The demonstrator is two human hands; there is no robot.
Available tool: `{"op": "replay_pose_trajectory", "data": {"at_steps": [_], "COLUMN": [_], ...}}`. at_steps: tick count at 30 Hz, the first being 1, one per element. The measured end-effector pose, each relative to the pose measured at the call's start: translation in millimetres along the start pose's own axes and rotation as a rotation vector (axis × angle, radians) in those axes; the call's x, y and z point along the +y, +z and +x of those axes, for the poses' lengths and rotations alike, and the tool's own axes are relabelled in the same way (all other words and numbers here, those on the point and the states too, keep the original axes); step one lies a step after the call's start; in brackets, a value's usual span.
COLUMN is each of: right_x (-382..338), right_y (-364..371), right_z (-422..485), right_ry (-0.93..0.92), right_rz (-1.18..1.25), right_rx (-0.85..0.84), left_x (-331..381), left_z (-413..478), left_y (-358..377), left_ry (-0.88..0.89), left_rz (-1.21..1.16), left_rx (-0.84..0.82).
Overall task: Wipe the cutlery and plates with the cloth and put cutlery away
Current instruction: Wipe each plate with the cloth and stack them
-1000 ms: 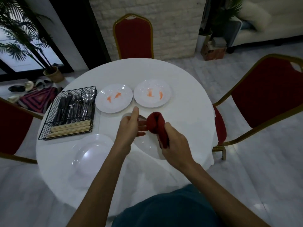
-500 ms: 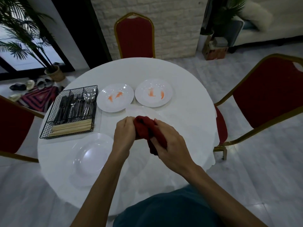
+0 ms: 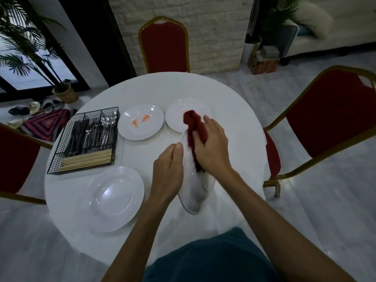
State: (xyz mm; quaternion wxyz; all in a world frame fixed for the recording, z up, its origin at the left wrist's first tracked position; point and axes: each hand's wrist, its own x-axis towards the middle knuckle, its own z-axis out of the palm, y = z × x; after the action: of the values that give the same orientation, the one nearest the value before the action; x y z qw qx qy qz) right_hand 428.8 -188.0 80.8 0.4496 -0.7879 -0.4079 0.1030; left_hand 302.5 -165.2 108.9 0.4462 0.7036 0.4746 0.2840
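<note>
Wiping a tilted plate (image 3: 193,196) over the table (image 3: 203,88), red cloth (image 3: 196,125) clamped in the right hand (image 3: 213,147), rim pinched by the left hand (image 3: 167,174), cutlery (image 3: 91,133) apparently already racked in the basket (image 3: 81,169), three other plates (image 3: 116,198) perhaps left.

Red gilt-framed chairs (image 3: 164,47) ring the white round table (image 3: 203,88) before a pale brick wall (image 3: 213,27).

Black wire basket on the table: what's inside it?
The black wire basket holds dark-handled cutlery at left, silver spoons at right and pale wooden chopsticks across the near compartment. Whatever lies beneath them is covered.
</note>
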Motion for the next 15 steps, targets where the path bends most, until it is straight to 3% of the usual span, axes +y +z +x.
{"op": "replay_pose_trajectory", "data": {"at_steps": [3, 6, 8, 12, 15], "right_x": [21.8, 48.2, 55.6, 33.6, 16.4], "right_y": [-8.0, -18.1, -21.5, -17.2, -12.0], "right_z": [24.7, 17.9, -2.3, -53.3, -72.4], "right_ry": [0.250, 0.316, 0.253, -0.052, -0.256], "right_rz": [-0.016, 0.010, 0.031, 0.154, 0.013], "right_rx": [-0.217, -0.353, -0.361, -0.289, -0.253], "left_x": [-6.0, -10.3, -10.2, -13.5, -15.1], "left_z": [5.0, 18.7, 24.8, 27.0, 26.0], "left_y": [-10.1, -28.9, -41.8, -57.0, -58.4], "left_ry": [-0.183, -0.363, -0.457, -0.582, -0.620], "left_rz": [-0.251, -0.527, -0.650, -0.743, -0.744], "left_rx": [0.120, 0.260, 0.350, 0.433, 0.432]}}
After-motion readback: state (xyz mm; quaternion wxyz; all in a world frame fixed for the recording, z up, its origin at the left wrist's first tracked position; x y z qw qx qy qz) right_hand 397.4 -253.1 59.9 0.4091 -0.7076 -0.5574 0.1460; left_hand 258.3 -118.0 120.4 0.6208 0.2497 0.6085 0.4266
